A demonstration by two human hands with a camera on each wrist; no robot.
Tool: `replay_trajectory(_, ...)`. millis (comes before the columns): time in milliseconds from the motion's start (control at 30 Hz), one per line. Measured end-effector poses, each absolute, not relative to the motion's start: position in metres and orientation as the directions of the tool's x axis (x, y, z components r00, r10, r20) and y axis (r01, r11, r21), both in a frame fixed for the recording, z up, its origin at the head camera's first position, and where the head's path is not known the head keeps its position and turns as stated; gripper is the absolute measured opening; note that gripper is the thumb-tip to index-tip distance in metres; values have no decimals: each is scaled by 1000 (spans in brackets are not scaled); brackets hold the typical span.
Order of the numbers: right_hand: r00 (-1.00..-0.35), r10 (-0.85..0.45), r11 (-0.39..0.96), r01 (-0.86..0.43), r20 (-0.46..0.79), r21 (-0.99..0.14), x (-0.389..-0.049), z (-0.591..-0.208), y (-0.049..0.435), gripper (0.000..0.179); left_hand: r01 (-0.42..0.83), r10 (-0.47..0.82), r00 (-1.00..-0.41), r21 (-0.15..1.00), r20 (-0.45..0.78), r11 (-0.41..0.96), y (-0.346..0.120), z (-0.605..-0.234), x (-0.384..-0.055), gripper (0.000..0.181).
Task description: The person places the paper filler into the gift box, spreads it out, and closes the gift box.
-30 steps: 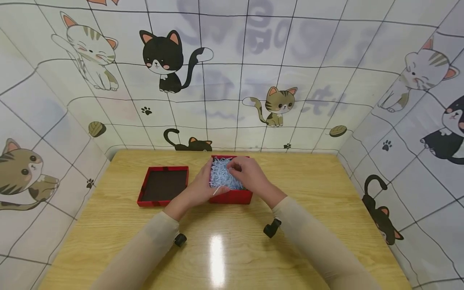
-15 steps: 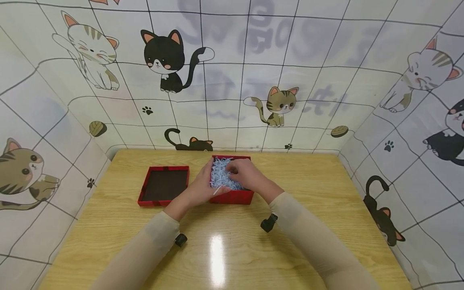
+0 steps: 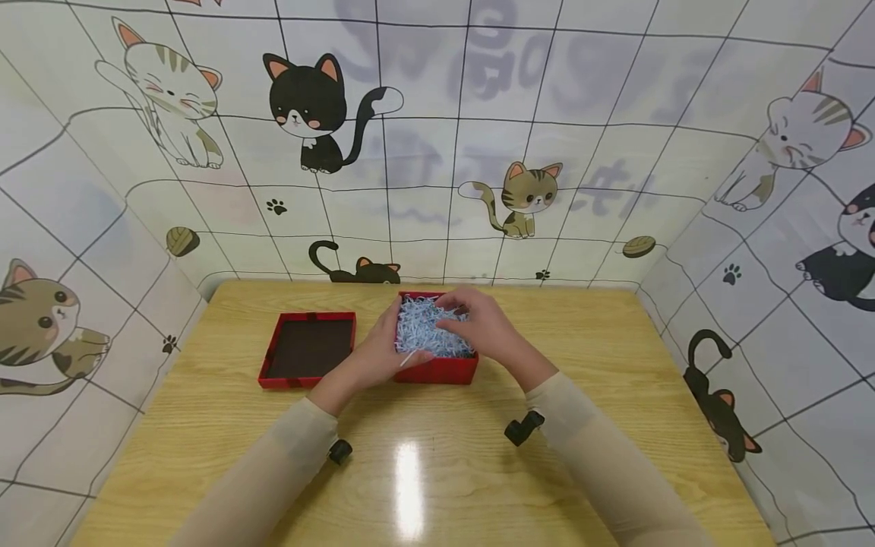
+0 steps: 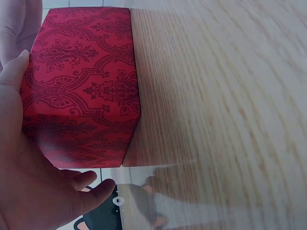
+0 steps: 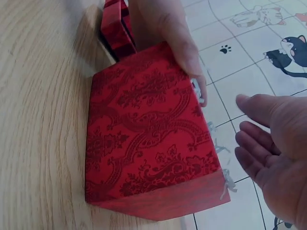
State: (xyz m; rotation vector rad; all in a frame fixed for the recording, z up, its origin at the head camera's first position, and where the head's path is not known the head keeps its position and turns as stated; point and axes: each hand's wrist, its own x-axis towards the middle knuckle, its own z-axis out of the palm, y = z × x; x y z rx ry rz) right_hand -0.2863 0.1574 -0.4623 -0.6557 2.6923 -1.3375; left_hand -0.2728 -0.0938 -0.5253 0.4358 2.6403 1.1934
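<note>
A red gift box (image 3: 440, 371) with a dark damask pattern stands on the table, filled with pale blue shredded paper (image 3: 420, 327). My left hand (image 3: 372, 355) holds the box at its left side, thumb over the front rim and fingers along the side wall. A thin white strip sticks out beside that thumb. Over the right part of the paper is my right hand (image 3: 484, 327), its thumb and fingers spread apart. The right wrist view shows this hand (image 5: 280, 148) beside the rim with nothing between thumb and fingers. Paper strands poke over the box's edge there.
Left of the box lies a shallow red lid (image 3: 311, 349), its dark inside facing up. The wooden table (image 3: 560, 357) ends at a wall sheet (image 3: 424, 152) printed with cartoon cats, which also runs along both sides.
My right hand was pinching down at the paper; now its fingers have spread and it has drawn slightly right and up. The left hand, box and lid keep their places.
</note>
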Motion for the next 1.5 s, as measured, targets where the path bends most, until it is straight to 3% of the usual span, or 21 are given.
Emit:
replay_trajectory(267, -814, -554, 415, -452, 175, -790, -277, -464, 156, 34, 179, 352, -934, 777, -58, 603, -95, -526, -272, 134)
replay_trajectory(600, -764, -637, 470, -492, 105, -732, -281, -477, 145, 25, 186, 362, -931, 788, -50, 587, -96, -530, -272, 136)
replay_trajectory(800, -803, -589, 511, -455, 89, -729, -283, -480, 141, 12, 189, 362, -931, 783, -49, 592, -95, -529, -272, 137)
replay_trajectory(1067, -856, -499, 510, -418, 137, -752, -289, -476, 142, 11, 183, 356, -933, 782, -53, 595, -95, -527, -273, 135)
replay_trajectory(1400, -879, -471, 699, -423, 75, -577, -300, -483, 143, 16, 183, 355, -933, 775, -57, 605, -94, -525, -272, 136)
replay_trajectory(1500, -877, -471, 677, -427, 93, -599, -300, -484, 145, 19, 186, 355, -933, 771, -56, 609, -94, -522, -272, 136)
